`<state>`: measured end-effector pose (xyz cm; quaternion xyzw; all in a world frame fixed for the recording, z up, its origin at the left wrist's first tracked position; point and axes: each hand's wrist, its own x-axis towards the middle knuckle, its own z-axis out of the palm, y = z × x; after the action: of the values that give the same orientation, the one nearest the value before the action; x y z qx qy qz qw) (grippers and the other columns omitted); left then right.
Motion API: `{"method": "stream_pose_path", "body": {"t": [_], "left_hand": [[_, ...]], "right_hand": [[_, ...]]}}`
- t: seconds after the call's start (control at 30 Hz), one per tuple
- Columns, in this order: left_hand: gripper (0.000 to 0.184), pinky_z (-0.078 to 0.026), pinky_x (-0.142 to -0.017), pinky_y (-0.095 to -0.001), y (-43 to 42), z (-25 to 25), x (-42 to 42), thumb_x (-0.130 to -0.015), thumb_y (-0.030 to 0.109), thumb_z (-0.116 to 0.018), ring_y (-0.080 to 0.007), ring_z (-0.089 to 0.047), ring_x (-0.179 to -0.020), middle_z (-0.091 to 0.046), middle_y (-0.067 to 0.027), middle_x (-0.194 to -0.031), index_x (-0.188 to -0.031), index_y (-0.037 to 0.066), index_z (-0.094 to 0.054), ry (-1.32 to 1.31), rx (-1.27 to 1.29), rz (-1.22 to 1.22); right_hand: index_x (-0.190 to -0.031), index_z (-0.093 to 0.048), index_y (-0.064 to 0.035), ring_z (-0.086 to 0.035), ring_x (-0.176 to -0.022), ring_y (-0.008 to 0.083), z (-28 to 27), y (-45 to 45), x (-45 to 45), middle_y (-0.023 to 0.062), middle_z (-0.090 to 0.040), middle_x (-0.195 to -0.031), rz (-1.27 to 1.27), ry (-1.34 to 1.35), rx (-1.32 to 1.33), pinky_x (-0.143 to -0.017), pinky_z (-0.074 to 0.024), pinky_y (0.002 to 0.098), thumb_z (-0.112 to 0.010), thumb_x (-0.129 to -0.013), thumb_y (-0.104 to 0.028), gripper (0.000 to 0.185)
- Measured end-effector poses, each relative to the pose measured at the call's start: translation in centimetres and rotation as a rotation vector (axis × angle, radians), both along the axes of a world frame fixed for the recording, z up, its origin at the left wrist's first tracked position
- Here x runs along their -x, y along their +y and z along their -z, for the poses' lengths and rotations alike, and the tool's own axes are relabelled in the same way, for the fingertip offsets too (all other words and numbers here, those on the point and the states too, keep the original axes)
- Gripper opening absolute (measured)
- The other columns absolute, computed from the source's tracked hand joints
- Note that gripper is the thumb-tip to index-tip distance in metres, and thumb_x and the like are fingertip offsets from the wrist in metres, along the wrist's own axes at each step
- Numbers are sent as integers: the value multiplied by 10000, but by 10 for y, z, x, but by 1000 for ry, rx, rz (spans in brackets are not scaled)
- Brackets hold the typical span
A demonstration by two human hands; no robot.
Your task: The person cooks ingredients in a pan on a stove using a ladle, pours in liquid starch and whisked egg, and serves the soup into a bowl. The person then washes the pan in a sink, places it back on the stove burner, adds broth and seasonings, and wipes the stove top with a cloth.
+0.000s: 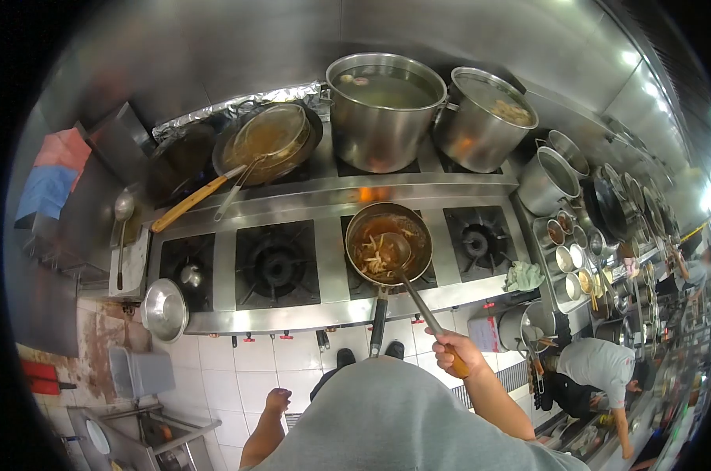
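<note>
Right hand (454, 355) has its fingers clamped round the ladle (421, 304), long shaft presumably sparing them heat, bowl among the food (375, 257) in the pan (383, 209) on the stove (330, 255) (left hand (277, 400) off to the side, finger closure: cannot tell).

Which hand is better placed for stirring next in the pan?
Probably the right hand: it grips the ladle, which reaches into the pan. The left hand is farther away, holding no visible tool.

Tilted ladle (421, 303) in stovetop pan (388, 208) of brown liquid (371, 228) and pale strips (375, 257), perhaps meat
</note>
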<state>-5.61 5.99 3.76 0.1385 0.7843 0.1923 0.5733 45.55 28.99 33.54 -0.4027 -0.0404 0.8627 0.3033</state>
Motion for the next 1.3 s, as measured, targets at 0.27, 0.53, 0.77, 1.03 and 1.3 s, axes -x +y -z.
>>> {"method": "stream_pose_path", "body": {"t": [0.27,0.53,0.77,1.03,1.3], "left_hand": [[309,-541,-530,-368,-15,2,0,-884,229,-719,-194,-653,-665,-691,-85,-850,-1091,5,-675,-4,50,-43],[314,-538,-528,-368,-29,53,19,-880,232,-727,-196,-651,-664,-692,-84,-853,-1100,13,-675,-40,-66,190],[305,-531,-533,-366,2,14,1,-880,246,-720,-185,-657,-686,-707,-87,-866,-1089,26,-691,8,-20,43],[283,-531,-524,-363,8,2,-2,-882,238,-705,-190,-658,-663,-717,-86,-869,-1073,29,-712,33,32,23],[261,-532,-524,-362,9,3,-6,-888,234,-693,-186,-650,-651,-697,-71,-833,-1054,32,-702,40,-3,15]], "right_hand": [[-1331,-522,-35,-426,-469,115,-17,-3,-6,53,-561,-738,33,-221,-138,-421,-339,253,-563,-984,-113,358],[-1320,-523,-8,-455,-480,137,-16,1,-12,66,-532,-725,36,-323,-211,-436,-350,273,-581,-954,-81,377],[-1300,-566,3,-487,-459,131,0,-7,-6,61,-560,-699,-60,-621,-343,-419,-364,282,-650,-911,-46,400],[-1388,-537,-55,-650,-629,289,6,-15,19,105,-662,-777,-291,-1187,-824,-608,-539,402,-653,-902,-83,501],[-1426,-497,-169,-671,-982,446,29,-17,27,262,-702,-1008,-534,-1464,-848,-857,-525,519,-636,-896,-205,549]]}}
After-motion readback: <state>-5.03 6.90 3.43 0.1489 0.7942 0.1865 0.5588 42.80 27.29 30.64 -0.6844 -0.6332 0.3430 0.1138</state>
